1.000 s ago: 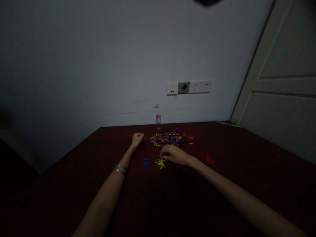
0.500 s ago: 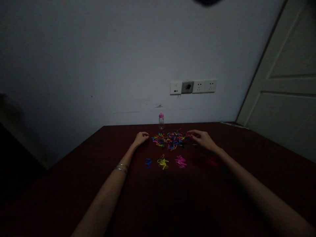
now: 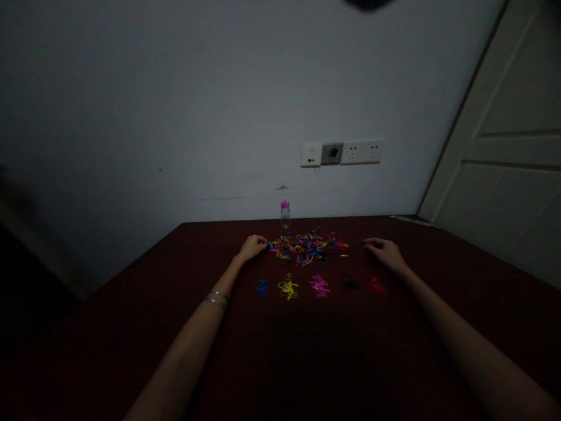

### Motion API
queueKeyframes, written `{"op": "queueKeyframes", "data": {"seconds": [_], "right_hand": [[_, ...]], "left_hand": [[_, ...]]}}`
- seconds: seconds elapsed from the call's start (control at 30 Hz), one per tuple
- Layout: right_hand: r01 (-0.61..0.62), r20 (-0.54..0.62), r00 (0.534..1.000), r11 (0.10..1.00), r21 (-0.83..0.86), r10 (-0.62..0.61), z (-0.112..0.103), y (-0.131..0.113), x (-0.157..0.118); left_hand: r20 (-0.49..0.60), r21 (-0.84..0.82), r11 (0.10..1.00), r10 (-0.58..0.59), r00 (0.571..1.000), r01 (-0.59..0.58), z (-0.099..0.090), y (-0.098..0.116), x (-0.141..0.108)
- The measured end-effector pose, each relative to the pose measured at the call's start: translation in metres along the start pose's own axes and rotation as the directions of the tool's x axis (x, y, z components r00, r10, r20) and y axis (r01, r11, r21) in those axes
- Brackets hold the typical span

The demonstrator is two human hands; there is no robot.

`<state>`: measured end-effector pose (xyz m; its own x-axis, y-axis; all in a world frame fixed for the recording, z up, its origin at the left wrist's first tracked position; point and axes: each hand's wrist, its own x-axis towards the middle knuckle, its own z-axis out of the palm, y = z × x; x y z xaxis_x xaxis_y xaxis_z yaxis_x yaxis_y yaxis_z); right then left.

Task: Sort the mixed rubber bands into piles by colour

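Observation:
A mixed heap of small coloured rubber bands (image 3: 307, 247) lies on the dark red table. My left hand (image 3: 254, 247) rests at the heap's left edge, its fingertips pinched together beside the bands. To the right of the heap, apart from it, is my right hand (image 3: 385, 252) with fingers closed; anything between the fingertips is too small to make out. Nearer me, sorted by colour, lie blue bands (image 3: 262, 287), yellow bands (image 3: 288, 287), pink bands (image 3: 319, 286), black bands (image 3: 350, 285) and red bands (image 3: 376, 285).
Behind the heap stands a clear bottle (image 3: 286, 217) with a pink top, close to the wall. Wall sockets (image 3: 362, 152) sit above the table (image 3: 175, 257). A pale panelled door (image 3: 508, 193) is on the right.
My right hand has drawn away from the heap to the right, uncovering the heap's right end and the black and red bands. The left hand has barely shifted.

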<state>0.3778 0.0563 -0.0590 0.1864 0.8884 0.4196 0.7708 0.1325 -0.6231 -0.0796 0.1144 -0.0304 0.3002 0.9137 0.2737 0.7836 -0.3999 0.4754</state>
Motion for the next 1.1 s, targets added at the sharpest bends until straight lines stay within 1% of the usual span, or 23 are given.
{"op": "queueKeyframes", "data": {"seconds": [0.2,0.33,0.6,0.9,1.1], "right_hand": [[0.024,0.035,0.999,1.000,-0.011,-0.023,0.003,0.007,0.004],[0.028,0.039,0.999,0.999,-0.022,-0.027,0.005,0.011,0.005],[0.003,0.062,0.998,0.998,-0.056,0.000,0.003,0.005,0.002],[0.015,0.067,0.998,0.998,-0.054,-0.012,0.000,0.000,0.000],[0.019,0.069,0.998,0.998,-0.064,-0.015,0.001,0.000,0.000]], "left_hand": [[-0.126,-0.023,0.999,-0.030,0.992,0.028,-0.008,0.006,-0.002],[-0.163,-0.026,1.000,-0.018,0.986,0.014,-0.011,0.008,-0.001],[-0.136,-0.030,0.999,0.041,0.990,-0.045,-0.009,0.008,0.000],[-0.118,-0.042,0.997,0.052,0.992,-0.057,-0.009,0.014,0.000],[-0.111,0.030,0.996,0.086,0.990,-0.083,-0.014,0.025,-0.005]]}}
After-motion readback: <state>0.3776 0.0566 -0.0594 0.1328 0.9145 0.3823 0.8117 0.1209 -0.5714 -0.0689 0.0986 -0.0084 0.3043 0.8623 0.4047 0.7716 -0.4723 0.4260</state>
